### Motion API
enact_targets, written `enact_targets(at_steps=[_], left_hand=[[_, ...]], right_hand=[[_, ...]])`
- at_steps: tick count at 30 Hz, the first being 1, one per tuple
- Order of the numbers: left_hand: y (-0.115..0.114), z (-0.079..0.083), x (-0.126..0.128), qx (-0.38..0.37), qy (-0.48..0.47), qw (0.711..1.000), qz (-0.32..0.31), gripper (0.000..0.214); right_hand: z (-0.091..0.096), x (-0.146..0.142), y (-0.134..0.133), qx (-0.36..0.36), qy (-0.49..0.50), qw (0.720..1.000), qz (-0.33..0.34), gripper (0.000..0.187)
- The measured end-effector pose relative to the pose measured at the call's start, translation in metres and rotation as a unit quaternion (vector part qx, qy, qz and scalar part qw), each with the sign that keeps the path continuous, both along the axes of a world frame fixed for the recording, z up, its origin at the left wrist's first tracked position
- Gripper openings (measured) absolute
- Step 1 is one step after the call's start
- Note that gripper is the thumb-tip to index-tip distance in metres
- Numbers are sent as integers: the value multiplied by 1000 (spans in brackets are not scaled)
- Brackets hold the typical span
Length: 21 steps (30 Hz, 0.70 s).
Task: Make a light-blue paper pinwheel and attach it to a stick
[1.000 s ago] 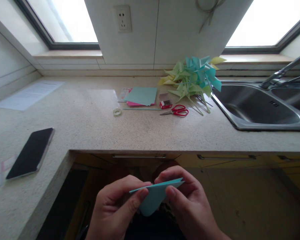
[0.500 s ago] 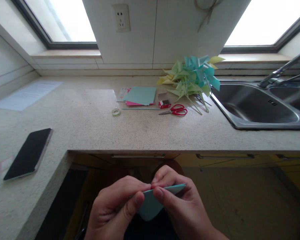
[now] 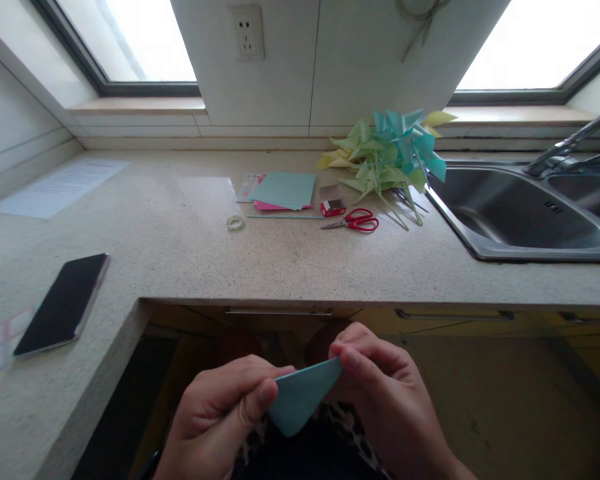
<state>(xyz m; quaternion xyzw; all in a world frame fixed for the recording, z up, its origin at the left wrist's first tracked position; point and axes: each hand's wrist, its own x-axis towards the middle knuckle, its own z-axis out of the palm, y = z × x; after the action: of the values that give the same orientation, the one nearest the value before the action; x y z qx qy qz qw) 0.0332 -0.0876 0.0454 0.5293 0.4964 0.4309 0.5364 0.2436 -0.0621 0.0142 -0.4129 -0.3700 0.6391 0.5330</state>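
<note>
A light blue sheet of paper (image 3: 303,397), folded over with its crease along the top, is held in front of my body, below the counter's front edge. My left hand (image 3: 225,407) pinches its left part between thumb and fingers. At the right end of the crease, my right hand (image 3: 380,380) pinches the corner with thumb and forefinger. The paper's lower corner points downward between both hands. On the counter beyond lie a stack of coloured paper (image 3: 285,190), red-handled scissors (image 3: 357,221), a small red box (image 3: 333,206) and a roll of tape (image 3: 235,223).
Several paper pinwheels (image 3: 395,150) lie in a heap beside the steel sink (image 3: 520,207). A thin stick (image 3: 283,216) lies before the stack. On the left are a dark phone (image 3: 63,303) and a printed sheet (image 3: 60,187). The counter's front edge (image 3: 270,300) runs above my hands.
My right hand has slid right along the crease to the paper's corner, away from my left hand. More of the paper's face shows between them. The view has shifted slightly.
</note>
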Motion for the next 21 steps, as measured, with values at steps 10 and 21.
enact_targets(at_steps=[10, 21], left_hand=[[10, -1, -20, 0, 160, 987, -30, 21], [12, 1, -3, 25, 184, 978, -94, 22]], right_hand=[[12, 24, 8, 176, -256, 950, -12, 29], [23, 4, 14, 302, -401, 853, 143, 13]])
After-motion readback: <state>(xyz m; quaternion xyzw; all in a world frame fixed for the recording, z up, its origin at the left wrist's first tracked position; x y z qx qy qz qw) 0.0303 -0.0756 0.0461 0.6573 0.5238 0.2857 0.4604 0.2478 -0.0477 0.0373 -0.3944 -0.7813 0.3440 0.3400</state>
